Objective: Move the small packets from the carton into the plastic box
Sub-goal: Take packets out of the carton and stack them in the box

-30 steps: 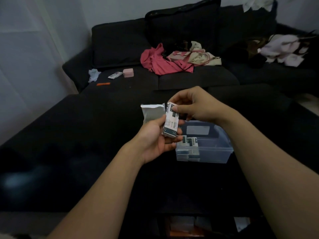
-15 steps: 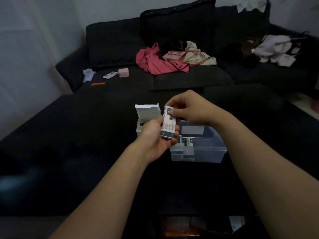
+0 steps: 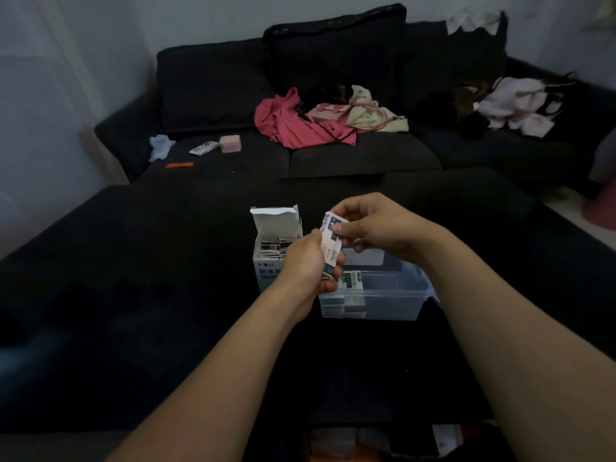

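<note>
two hands (image 3: pixel 301 265) (image 3: pixel 376 225) before carton (image 3: pixel 266 261), packet (image 3: pixel 331 248) between

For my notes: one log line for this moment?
left hand: holds packets | right hand: pinches top | carton: open | plastic box: some packets

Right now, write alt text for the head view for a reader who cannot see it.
Two hands, left hand and right hand, hold a small stack of packets above a clear plastic box with a few packets at its left end. An open white carton of packets stands left of the box on a dark surface, with a cluttered dark sofa behind.
</note>
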`<move>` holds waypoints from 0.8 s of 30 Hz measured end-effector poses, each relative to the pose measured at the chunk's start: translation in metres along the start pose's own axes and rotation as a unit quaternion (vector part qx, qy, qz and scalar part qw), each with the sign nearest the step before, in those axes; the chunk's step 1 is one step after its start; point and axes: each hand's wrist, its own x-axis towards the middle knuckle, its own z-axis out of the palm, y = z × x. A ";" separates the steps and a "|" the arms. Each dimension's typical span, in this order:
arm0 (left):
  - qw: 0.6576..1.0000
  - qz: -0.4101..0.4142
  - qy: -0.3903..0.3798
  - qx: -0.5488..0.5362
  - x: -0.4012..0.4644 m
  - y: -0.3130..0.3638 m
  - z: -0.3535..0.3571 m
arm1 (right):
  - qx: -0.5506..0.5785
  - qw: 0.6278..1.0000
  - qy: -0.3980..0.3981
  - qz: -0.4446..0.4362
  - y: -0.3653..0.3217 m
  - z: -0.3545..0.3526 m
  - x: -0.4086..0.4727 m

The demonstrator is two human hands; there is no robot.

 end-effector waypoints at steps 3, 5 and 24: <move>1.000 0.003 0.004 -0.010 0.000 0.002 0.004 | 0.022 1.000 -0.005 0.005 0.001 -0.001 0.000; 1.000 0.013 0.003 0.006 -0.001 0.003 0.006 | 0.020 1.000 -0.004 0.007 0.001 0.000 0.000; 0.737 0.237 -0.082 0.628 0.000 -0.004 -0.035 | -0.175 0.963 0.009 0.204 0.045 -0.026 0.012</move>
